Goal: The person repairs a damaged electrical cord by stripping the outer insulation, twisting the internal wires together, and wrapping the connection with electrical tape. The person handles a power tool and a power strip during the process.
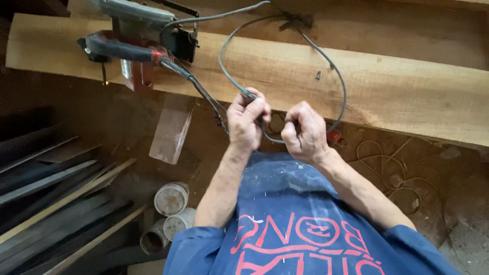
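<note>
My left hand (247,121) and my right hand (304,133) are both closed on a grey power cord (340,81), close together in front of my blue shirt. The cord loops up over a long wooden plank (407,86) and runs back to a red and black power saw (135,43) resting on the plank's left end. A short stretch of cord sags between my two fists.
Below the plank, a dirt and sawdust floor holds loose wood strips and dark metal bars (56,198) at left, three round cans (170,199) near my left elbow, a small board offcut (172,130), and thin coiled wire (392,173) at right.
</note>
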